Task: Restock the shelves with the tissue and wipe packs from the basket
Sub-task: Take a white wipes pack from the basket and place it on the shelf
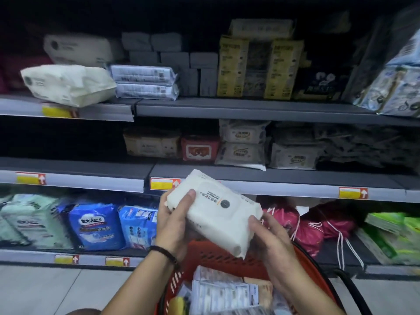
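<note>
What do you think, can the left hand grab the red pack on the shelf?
Probably not yet: both the left hand and right hand hold the white pack. Nothing blocks the red pack itself.

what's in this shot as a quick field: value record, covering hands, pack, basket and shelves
held item: white wipe pack, tilted, above the basket
hands: left hand grips the pack's left end, thumb on top; right hand holds its lower right end
basket: red basket below the hands, with boxed packs inside
shelf ahead: middle shelf, bare stretch at left, stacked wipe packs at right
task state: held pack not yet on a shelf
</note>
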Demonstrator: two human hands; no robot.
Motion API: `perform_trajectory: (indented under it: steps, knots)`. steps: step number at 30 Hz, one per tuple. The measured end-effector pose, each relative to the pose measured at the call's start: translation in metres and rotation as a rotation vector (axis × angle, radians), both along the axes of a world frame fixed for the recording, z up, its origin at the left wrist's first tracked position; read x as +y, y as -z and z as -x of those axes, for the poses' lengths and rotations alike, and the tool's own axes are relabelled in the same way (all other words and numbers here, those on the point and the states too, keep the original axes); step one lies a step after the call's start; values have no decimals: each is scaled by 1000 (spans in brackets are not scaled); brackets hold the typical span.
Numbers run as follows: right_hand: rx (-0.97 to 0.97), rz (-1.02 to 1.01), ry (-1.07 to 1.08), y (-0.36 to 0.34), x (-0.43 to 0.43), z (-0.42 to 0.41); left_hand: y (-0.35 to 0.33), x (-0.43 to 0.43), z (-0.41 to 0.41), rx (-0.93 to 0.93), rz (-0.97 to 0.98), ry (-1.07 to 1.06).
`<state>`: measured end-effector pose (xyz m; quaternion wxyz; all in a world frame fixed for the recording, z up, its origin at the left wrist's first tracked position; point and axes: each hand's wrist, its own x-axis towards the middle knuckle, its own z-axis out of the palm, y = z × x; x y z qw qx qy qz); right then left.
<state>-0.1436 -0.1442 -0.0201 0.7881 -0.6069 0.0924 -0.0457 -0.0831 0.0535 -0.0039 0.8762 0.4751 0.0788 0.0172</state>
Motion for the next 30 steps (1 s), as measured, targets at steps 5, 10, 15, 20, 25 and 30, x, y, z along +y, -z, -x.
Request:
perform_trajectory:
  steps: [5,10,15,20,25,30]
  knots:
    - [-256,194,37,-28,46,6,-36,18,12,-64,-45,-103]
    - [-420,304,114,-78,97,-17,-76,75,28,-246,-92,-56]
    - [-596,398,-3,-155,151,-55,-137,154,21,-465,-376,-272]
    - [-709,434,-91,-229,221,-113,-199,225,-10,-598,-527,-428]
    - [-722,496,-143,-290,286,-192,-244,283,-77,-620,-545,-474]
    - [-621,628,-129,-317,332,-265,-260,322,-150,-509,-673,-571]
